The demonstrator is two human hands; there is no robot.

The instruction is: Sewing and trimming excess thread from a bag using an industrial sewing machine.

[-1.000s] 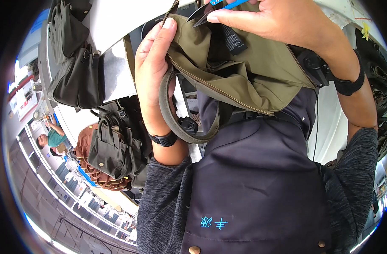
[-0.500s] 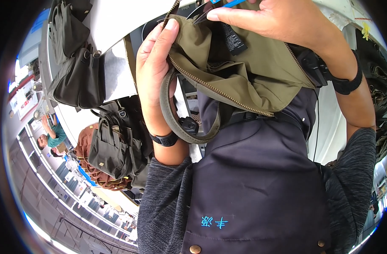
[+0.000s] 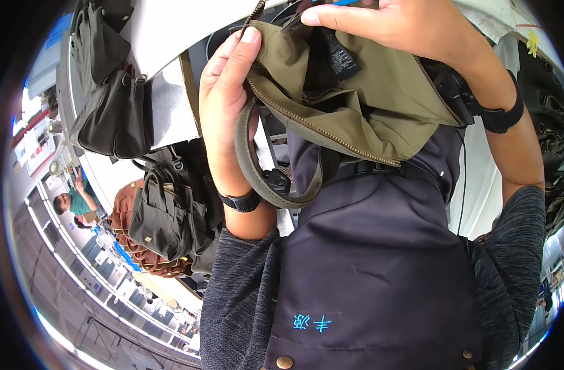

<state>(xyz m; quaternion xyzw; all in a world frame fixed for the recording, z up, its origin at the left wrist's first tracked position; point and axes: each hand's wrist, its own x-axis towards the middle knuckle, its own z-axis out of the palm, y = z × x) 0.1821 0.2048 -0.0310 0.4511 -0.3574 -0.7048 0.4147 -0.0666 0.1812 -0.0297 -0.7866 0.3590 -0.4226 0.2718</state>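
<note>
An olive-green bag [image 3: 396,92] hangs unzipped in front of me, lining showing, with a brass zipper [image 3: 312,123] along its edge. My left hand [image 3: 227,92] pinches the bag's upper left edge between thumb and fingers. A grey-green carry handle [image 3: 248,161] loops down beside my left wrist. My right hand [image 3: 411,26] is closed around blue-handled thread snips [image 3: 343,2] at the top of the view; their dark pointed tip is at the lining near my left fingertips. Part of the snips and most right fingers are cut off by the upper edge. A black label [image 3: 339,57] lies inside the bag.
Dark bags [image 3: 112,114] stand on the white table at the left. Below them sit another dark green bag [image 3: 161,216] and a brown bag [image 3: 124,206]. More dark bags [image 3: 544,105] are at the far right. A person in green [image 3: 78,202] is in the left background.
My right hand and the snips have shifted slightly upward, so less of the blue handles shows. My left hand keeps its grip on the bag's edge, almost unmoved.
</note>
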